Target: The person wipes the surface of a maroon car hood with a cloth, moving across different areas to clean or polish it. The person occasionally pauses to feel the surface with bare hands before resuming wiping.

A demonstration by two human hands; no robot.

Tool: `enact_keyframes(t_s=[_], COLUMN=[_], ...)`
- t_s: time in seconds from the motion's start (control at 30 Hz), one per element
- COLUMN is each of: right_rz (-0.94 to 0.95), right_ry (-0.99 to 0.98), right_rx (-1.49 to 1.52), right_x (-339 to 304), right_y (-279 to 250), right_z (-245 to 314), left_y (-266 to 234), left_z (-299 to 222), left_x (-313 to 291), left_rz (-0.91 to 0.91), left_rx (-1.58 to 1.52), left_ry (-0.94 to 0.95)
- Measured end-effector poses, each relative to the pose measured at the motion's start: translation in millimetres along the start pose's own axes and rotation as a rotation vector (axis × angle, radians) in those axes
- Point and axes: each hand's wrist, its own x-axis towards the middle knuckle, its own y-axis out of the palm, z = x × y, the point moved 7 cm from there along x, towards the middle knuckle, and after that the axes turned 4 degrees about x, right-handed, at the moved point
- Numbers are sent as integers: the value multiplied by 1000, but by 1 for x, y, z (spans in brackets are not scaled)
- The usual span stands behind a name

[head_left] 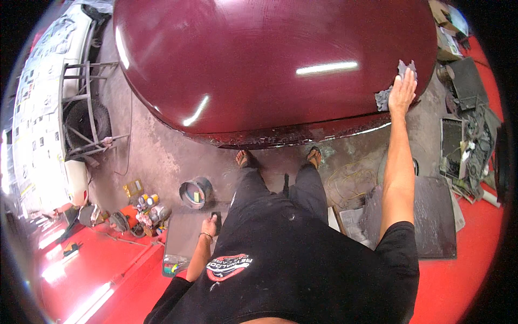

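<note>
It's a single view, from a wide fisheye worn on the person's head, left one of the pair, looking pretty much straight down. The black shirt point(307, 259) is right up close in the near middle, the feet point(244, 159) are further off, and the glossy dark red panel point(243, 65) fills the far middle. Edges out left and right bow toward the rim.

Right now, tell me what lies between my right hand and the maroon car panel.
In the head view, a crumpled grey cloth lies between the right hand and the maroon car panel, showing beyond the fingertips and left of the palm.
</note>
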Motion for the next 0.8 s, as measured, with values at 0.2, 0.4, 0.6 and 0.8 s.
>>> enact_keyframes(t_s=[0.2, 0.4, 0.6, 0.8], right_rz=[-35, 98, 301, 291], right_ry=[15, -264, -405, -90], right_rx=[-130, 70, 149, 666], right_x=[-16, -117, -237, -252], right_y=[5, 32, 95, 72], right_z=[95, 337, 562, 600], left_y=[-6, -93, -240, -325], left_z=[-41, -78, -214, -366], left_x=[-62, 21, 76, -8], left_rz=[-170, -164, -254, -286], left_rx=[414, 125, -183, -562], left_ry=[361, 448, 809, 1148])
